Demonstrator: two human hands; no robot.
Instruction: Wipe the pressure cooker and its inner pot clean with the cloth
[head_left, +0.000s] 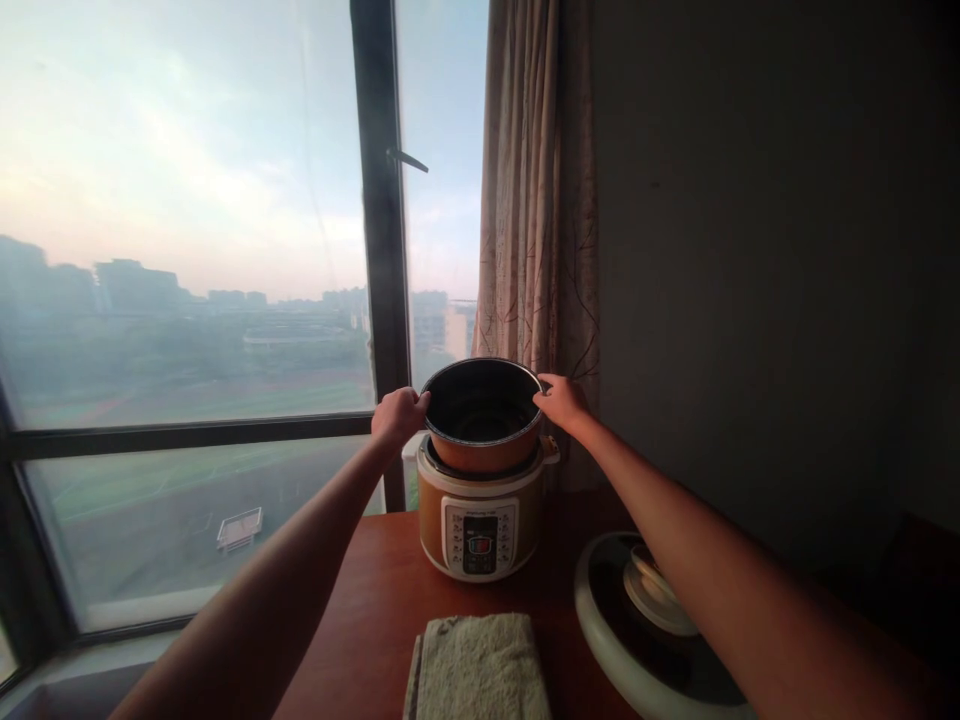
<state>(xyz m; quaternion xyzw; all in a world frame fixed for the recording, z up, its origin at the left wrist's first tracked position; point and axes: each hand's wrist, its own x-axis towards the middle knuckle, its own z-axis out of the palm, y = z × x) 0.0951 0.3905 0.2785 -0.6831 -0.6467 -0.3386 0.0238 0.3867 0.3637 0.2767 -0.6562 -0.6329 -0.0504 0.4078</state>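
Between my two hands is a dark-lined inner pot (pixel 484 455), held by its rim over the opening of an electric pressure cooker (pixel 431 510). The pot's lower part is hidden by the cooker's rim. My left hand (pixel 400 412) grips the left side of the pot's rim, its thumb near the edge. On the opposite side, my right hand (pixel 562 402) pinches the rim with fingers closed. A control panel with a small display (pixel 480 540) faces me on the cooker's front.
A folded towel (pixel 480 668) lies on the reddish-brown table (pixel 360 590) in front of the cooker. To the right rests a round lid (pixel 611 640) with a knob, partly behind my right forearm. A window (pixel 382 200) and a curtain (pixel 517 180) stand behind.
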